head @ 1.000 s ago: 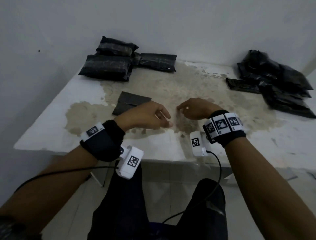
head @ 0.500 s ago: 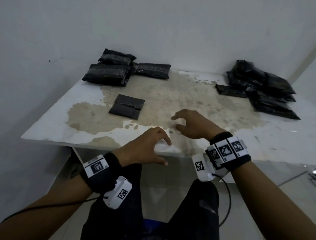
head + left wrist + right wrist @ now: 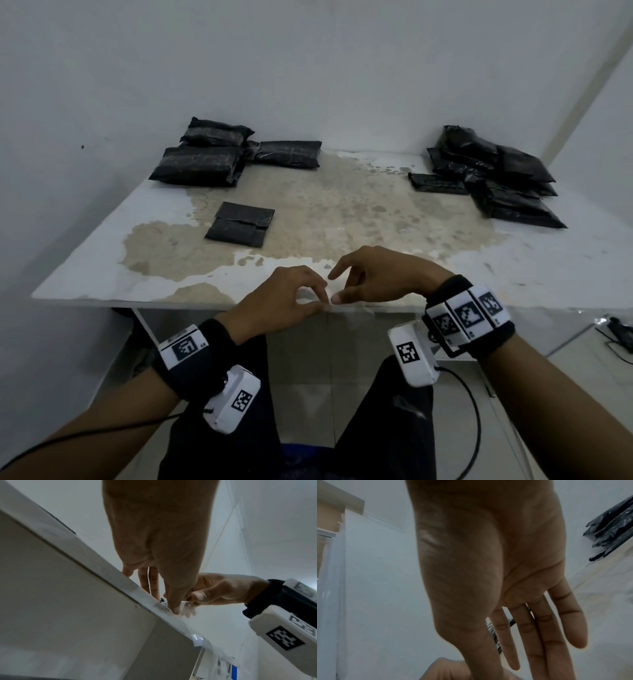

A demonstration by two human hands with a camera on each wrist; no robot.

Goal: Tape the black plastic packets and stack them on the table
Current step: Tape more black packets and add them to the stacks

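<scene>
I see both hands at the near table edge (image 3: 102, 296). Left hand (image 3: 277, 301) pinches clear tape (image 3: 186, 605) there, thumb to fingertip. Right hand (image 3: 380, 277): thumb meets the tape, fingers fairly straight; grip unclear. Folded packet (image 3: 241, 224) lies mid-table; taped packets (image 3: 202, 164) far left, loose packets (image 3: 496, 174) far right

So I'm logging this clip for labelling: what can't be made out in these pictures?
- Clear tape at the table edge: too thin and see-through in every view to show where it ends.
- Left hand and right hand: the head view shows only their backs, hiding the grip.
- Right-hand pile of packets: overlapping, so no count.
- Flat packet: too dim to tell whether it is taped.
</scene>
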